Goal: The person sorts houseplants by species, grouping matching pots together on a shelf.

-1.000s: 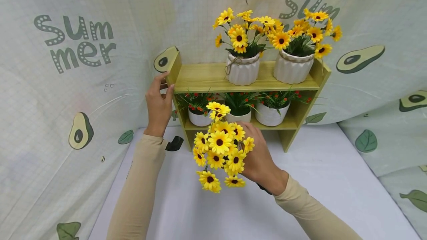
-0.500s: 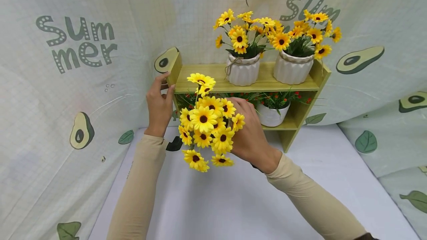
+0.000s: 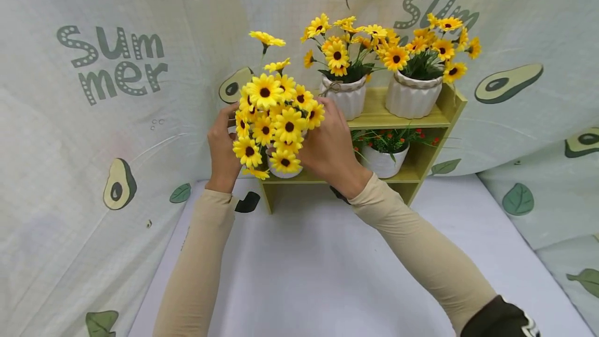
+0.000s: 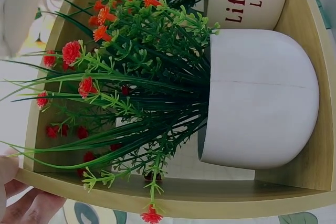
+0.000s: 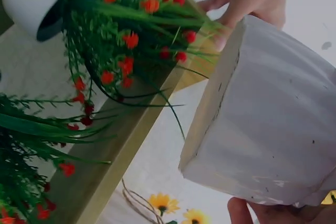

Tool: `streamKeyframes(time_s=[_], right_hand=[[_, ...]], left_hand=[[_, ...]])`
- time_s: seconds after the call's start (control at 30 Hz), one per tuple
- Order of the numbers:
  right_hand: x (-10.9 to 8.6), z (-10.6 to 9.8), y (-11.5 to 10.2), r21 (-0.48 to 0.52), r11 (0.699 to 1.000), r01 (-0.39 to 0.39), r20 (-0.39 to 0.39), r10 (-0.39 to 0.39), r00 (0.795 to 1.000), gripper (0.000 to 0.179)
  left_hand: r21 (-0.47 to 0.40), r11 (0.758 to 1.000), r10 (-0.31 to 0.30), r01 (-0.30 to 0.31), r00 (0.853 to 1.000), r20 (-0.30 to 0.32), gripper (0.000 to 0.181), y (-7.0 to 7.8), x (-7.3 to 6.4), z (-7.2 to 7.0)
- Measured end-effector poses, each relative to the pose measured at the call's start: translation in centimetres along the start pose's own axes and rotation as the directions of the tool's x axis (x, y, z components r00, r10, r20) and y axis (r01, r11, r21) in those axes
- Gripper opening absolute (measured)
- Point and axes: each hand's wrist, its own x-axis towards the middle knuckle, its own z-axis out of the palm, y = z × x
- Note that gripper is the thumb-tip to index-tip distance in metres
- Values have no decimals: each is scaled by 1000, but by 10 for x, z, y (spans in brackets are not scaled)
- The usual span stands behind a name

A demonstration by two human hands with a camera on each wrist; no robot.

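Observation:
A white ribbed pot (image 5: 268, 119) of yellow flowers (image 3: 281, 124) is in my right hand (image 3: 332, 144), which holds it by the side. In the right wrist view its flat base hangs in front of the upper board's edge. My left hand (image 3: 224, 144) grips the upper left side of the wooden shelf (image 3: 376, 103), thumb and fingers at the panel's edge. The held blooms partly cover that hand and shelf corner in the head view. Directly below, in the left wrist view, a white rounded pot (image 4: 262, 98) bears red-flowered grass.
Two more white pots of yellow flowers, one in the middle (image 3: 343, 102) and one at the right (image 3: 414, 95), stand on the top board. More pots, including a red-flowered one (image 3: 386, 160), fill the lower level. A printed curtain (image 3: 126, 196) hangs behind the white table (image 3: 299, 264).
My right hand has carried the yellow-flowered pot up and to the left, from in front of the lower level to the top board's left end. The left hand stays on the shelf.

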Motion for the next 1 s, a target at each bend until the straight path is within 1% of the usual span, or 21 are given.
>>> streamKeyframes(time_s=[0.07,0.13,0.17,0.2,0.3,0.4,0.5,0.57,0.77,0.9,1.0], right_hand=[[10,3,0,-32,999,-9,-14,9,1000,55],[20,7,-1,-62,997,-36,-15,35,999,44],[24,8,-1,-78,996,-52,-13,51,999,40],[28,9,-2,-94,993,-72,-8,71,997,40],[39,14,-3,-128,981,-145,16,148,989,42],[50,18,-3,-156,966,-205,59,216,975,52],[60,22,-1,-166,953,-253,97,271,958,61],[65,24,1,-177,948,-265,110,286,952,64],[79,33,5,-209,945,-250,127,280,951,66],[83,36,6,-220,939,-265,142,299,943,71],[85,38,5,-219,935,-278,139,312,940,73]], left_hand=[[13,1000,20,-19,1000,-9,36,-2,1,1],[48,998,39,-38,999,-19,32,-2,2,2],[65,997,49,-47,998,-26,30,-2,2,2],[80,995,57,-54,998,-29,29,-1,3,2],[96,994,57,-53,998,-35,29,2,2,2],[71,997,24,-21,999,-33,33,4,2,1],[65,998,-3,4,1000,-24,32,4,3,0],[60,998,-5,6,1000,-16,30,4,3,-1],[21,1000,15,-15,1000,-15,28,1,3,-1],[23,1000,11,-11,1000,-21,22,2,4,0],[24,1000,9,-8,1000,-24,22,3,3,1]])
